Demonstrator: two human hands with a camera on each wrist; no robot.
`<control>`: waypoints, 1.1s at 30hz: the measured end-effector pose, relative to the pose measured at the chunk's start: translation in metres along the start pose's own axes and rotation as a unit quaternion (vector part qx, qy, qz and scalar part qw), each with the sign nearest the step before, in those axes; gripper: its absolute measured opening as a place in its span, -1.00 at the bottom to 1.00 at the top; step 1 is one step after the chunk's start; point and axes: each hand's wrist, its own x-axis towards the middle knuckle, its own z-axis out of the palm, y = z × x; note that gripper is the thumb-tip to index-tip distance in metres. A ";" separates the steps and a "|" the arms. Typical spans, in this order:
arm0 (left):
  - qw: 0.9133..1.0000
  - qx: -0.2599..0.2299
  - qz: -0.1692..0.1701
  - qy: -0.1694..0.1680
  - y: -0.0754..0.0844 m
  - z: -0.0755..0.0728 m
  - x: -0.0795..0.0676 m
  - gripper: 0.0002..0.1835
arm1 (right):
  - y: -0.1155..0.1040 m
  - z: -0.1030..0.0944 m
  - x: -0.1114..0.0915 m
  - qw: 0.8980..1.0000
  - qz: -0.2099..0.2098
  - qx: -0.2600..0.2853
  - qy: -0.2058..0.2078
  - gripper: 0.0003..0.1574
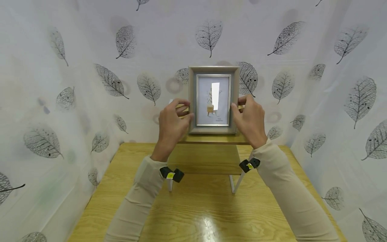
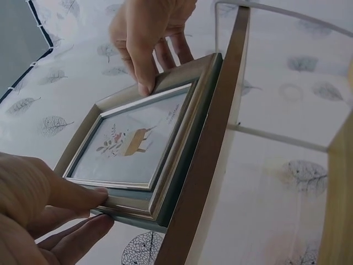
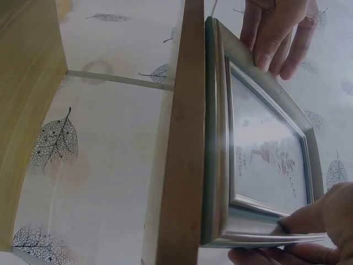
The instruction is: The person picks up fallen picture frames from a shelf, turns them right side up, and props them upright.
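While both hands work above the small wooden shelf [image 1: 211, 138], a picture frame [image 1: 214, 99] is upright at the top board of this shelf, close to its front edge, with the glass side toward the person. The lower edge of the frame seems to touch the board. Over the left part of the shelf, the left hand [image 1: 173, 121] grips one side of the frame, the thumb pressed on the front border and the fingers bent behind it. Over the right part of the shelf, the right hand [image 1: 251, 119] pinches the opposite side in the same manner, with thumb in front and other fingers at the back. Inside the frame is a printed picture [image 1: 210, 109] of a plant in an orange-brown pot with legs, and a bright reflection covers part of it. Below the shelf's boards, pale legs [image 1: 234, 185] stand on a wooden table [image 1: 205, 208], which extends in front of the shelf. Behind the shelf and on both its sides hangs a whitish sheet [image 1: 169, 33] with dark leaf prints. Nearer to the person than the shelf are two beige sleeves [image 1: 296, 195], each with a black device [image 1: 249, 165] at the wrist.
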 end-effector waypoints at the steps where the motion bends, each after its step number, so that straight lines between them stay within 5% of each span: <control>1: 1.000 -0.006 0.004 0.003 0.000 0.000 0.000 -0.63 | 0.000 0.000 0.000 1.000 -0.002 0.001 0.003 -0.65; 18: 0.999 -0.042 0.020 0.009 -0.006 -0.002 0.003 -0.67 | 0.005 0.004 -0.004 0.998 -0.038 0.029 0.051 -0.68; 33: 0.997 -0.031 -0.033 -0.055 -0.010 -0.004 0.005 -0.56 | 0.009 0.008 -0.005 0.992 -0.055 0.081 0.078 -0.73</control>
